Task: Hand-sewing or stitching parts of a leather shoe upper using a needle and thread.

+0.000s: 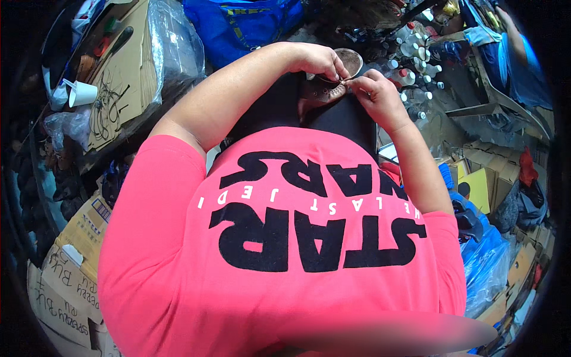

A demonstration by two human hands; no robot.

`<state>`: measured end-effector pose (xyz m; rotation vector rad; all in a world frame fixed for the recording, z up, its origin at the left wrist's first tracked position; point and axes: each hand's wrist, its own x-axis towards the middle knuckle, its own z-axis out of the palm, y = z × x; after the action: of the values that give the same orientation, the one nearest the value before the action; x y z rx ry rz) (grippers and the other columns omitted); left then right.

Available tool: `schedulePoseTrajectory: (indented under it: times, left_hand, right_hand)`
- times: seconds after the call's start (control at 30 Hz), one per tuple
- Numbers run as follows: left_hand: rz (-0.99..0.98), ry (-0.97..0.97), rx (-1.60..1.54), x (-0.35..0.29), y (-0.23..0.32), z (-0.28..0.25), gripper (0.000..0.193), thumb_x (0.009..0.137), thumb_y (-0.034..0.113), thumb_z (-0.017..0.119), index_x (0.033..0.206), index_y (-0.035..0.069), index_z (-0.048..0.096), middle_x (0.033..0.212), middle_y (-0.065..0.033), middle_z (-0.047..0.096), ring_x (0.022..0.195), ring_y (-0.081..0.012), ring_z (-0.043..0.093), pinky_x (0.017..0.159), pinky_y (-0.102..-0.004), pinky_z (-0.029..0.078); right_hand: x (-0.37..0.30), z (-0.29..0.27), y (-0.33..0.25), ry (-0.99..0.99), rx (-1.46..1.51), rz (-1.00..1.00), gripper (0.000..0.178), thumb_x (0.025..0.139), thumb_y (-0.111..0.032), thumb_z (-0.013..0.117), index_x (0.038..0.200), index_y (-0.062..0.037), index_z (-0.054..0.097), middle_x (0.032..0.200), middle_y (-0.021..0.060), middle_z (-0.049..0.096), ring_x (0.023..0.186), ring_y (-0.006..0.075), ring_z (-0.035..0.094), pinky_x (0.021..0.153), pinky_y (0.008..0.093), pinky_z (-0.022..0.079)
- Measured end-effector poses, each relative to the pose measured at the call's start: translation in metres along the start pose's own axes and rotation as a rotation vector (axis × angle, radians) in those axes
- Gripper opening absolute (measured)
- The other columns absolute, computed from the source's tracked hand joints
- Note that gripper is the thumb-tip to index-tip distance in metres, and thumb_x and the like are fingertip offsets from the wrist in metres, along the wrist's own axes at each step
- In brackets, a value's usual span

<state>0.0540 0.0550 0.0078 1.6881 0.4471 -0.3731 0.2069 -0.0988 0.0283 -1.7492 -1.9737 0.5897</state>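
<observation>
A brown leather shoe (316, 94) rests on my dark-trousered lap between my knees. Its pale-rimmed oval part (348, 62) faces up, and a row of light stitches runs along the edge. From the left, my left hand (321, 62) bends over it, thumb and fingers pinched at the rim. Across from it, my right hand (378, 95) is closed too, its fingertips pressed together beside the stitches. Whatever lies between the right fingertips is too small to make out. The two hands' fingertips are close together at the shoe's edge.
Cardboard (132, 71) with tools and a tangle of dark cord lies at left, beside a white cup (82, 94). A blue bag (244, 27) stands ahead. Several plastic bottles (410, 50) crowd the right, near a metal frame (505, 98). Blue plastic (485, 256) lies nearer.
</observation>
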Motion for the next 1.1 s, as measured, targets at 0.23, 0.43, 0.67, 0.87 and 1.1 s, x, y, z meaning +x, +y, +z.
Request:
schedulePoseTrajectory:
  times: [0.23, 0.43, 0.67, 0.87, 1.1]
  left_hand:
    - [0.011, -0.041, 0.017, 0.002, 0.002, -0.001, 0.033, 0.078, 0.005, 0.060, 0.111, 0.005, 0.065, 0.097, -0.0029, 0.066, 0.093, -0.0115, 0.056, 0.088, -0.0269, 0.040]
    - [0.111, 0.075, 0.262, 0.013, 0.003, -0.012, 0.030, 0.075, -0.001, 0.064, 0.104, 0.006, 0.063, 0.092, -0.0037, 0.067, 0.088, -0.0116, 0.059, 0.081, -0.0281, 0.046]
    - [0.297, 0.820, 0.551, -0.002, -0.009, 0.008, 0.038, 0.063, 0.019, 0.078, 0.094, 0.010, 0.060, 0.105, -0.0103, 0.053, 0.096, -0.0309, 0.056, 0.081, -0.0389, 0.047]
    - [0.367, 0.649, 0.569, -0.033, -0.030, 0.027, 0.024, 0.074, 0.020, 0.072, 0.089, 0.007, 0.058, 0.099, -0.0104, 0.056, 0.090, -0.0301, 0.059, 0.077, -0.0385, 0.048]
    - [0.162, 0.300, 0.469, -0.061, -0.015, -0.012, 0.015, 0.081, 0.016, 0.062, 0.089, 0.004, 0.057, 0.072, -0.0089, 0.057, 0.067, -0.0190, 0.054, 0.064, -0.0321, 0.045]
  right_hand:
    - [0.024, -0.012, -0.024, -0.210, -0.322, 0.010, 0.024, 0.076, 0.000, 0.053, 0.093, -0.0090, 0.067, 0.093, 0.0164, 0.058, 0.088, 0.0329, 0.060, 0.075, 0.0399, 0.048]
    - [0.038, -0.001, -0.025, -0.300, -0.450, 0.055, 0.023, 0.074, 0.000, 0.054, 0.091, -0.0056, 0.067, 0.092, 0.0178, 0.059, 0.091, 0.0358, 0.059, 0.077, 0.0418, 0.048]
    - [0.032, -0.002, 0.003, -0.258, 0.106, 0.430, 0.019, 0.079, -0.019, 0.067, 0.094, -0.0074, 0.067, 0.095, 0.0145, 0.065, 0.083, 0.0145, 0.059, 0.072, 0.0291, 0.046]
    - [0.003, 0.000, 0.008, -0.075, 0.158, 0.147, 0.026, 0.076, -0.020, 0.072, 0.096, -0.0063, 0.063, 0.087, 0.0028, 0.055, 0.079, 0.0164, 0.051, 0.075, 0.0277, 0.041]
    - [0.015, 0.017, 0.070, 0.537, 0.717, 0.498, 0.026, 0.087, -0.024, 0.057, 0.076, -0.0003, 0.061, 0.087, 0.0127, 0.061, 0.081, 0.0247, 0.059, 0.076, 0.0347, 0.048]
